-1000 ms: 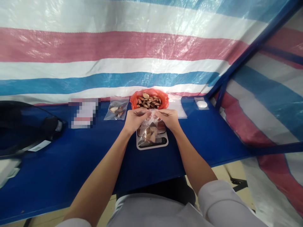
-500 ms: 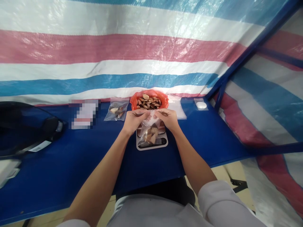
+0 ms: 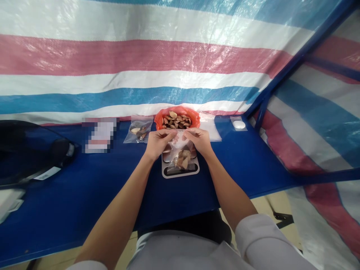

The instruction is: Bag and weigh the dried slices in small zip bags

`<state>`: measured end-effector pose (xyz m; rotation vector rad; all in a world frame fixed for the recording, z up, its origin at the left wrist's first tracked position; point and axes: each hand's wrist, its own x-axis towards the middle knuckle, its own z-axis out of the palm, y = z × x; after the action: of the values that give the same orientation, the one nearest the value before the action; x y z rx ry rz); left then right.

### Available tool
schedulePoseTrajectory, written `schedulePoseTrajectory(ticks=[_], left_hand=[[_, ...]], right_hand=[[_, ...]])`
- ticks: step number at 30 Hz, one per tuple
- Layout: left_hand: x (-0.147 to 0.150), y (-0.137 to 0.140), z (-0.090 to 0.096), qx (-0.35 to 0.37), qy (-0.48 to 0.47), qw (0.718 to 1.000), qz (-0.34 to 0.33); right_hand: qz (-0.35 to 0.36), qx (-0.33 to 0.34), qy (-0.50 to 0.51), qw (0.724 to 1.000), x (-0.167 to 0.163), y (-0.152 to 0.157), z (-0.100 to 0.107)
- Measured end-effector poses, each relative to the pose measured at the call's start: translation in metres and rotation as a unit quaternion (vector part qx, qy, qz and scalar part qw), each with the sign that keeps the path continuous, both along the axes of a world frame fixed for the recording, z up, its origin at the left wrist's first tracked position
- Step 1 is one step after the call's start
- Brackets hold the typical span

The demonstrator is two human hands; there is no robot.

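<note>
While both hands pinch its top edge, a clear bag point(image 3: 182, 154) of brown pieces hangs just over a small scale point(image 3: 180, 169).

The left hand point(image 3: 158, 144) and right hand point(image 3: 200, 141) grip opposite sides of the mouth, seemingly pressing it together; behind sits an orange bag point(image 3: 194, 117) of the same pieces on the blue table point(image 3: 84, 187).

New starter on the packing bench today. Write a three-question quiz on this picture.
1. True or false: both hands hold the clear bag above the scale.
2. Which colour is the bag of brown pieces behind the hands? A green B orange C black
3. Fill in: a second small clear bag lies to the ___ of the orange bag.

Key: 1 true; 2 B; 3 left. The left hand and right hand grip the top edge.
</note>
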<state>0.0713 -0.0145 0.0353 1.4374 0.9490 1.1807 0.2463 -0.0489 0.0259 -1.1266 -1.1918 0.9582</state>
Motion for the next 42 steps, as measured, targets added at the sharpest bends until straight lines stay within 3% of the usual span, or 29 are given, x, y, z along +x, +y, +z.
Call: schedulePoseTrajectory(ticks=[9, 18, 26, 31, 38, 42], left_hand=[[-0.003, 0.001, 0.001, 0.015, 0.021, 1.0, 0.014], [-0.003, 0.0, 0.0, 0.002, 0.026, 1.0, 0.006], [-0.006, 0.001, 0.0, -0.023, -0.014, 1.0, 0.002], [-0.003, -0.002, 0.002, -0.036, -0.019, 0.999, -0.023], [-0.003, 0.0, 0.0, -0.021, -0.017, 1.0, 0.003], [-0.005, 0.0, 0.0, -0.046, -0.014, 0.999, -0.016]], right_hand=[[-0.018, -0.03, 0.015, 0.999, 0.001, 0.0, 0.003], [-0.016, -0.007, -0.004, 1.0, 0.001, 0.002, 0.001], [0.043, -0.046, 0.056, 0.996, 0.013, 0.002, 0.001], [0.027, -0.039, 0.032, 0.998, 0.012, 0.002, 0.001], [0.012, -0.051, 0.04, 0.998, 0.014, 0.001, 0.004], [0.005, -0.053, 0.038, 0.998, 0.015, 0.002, 0.001]])
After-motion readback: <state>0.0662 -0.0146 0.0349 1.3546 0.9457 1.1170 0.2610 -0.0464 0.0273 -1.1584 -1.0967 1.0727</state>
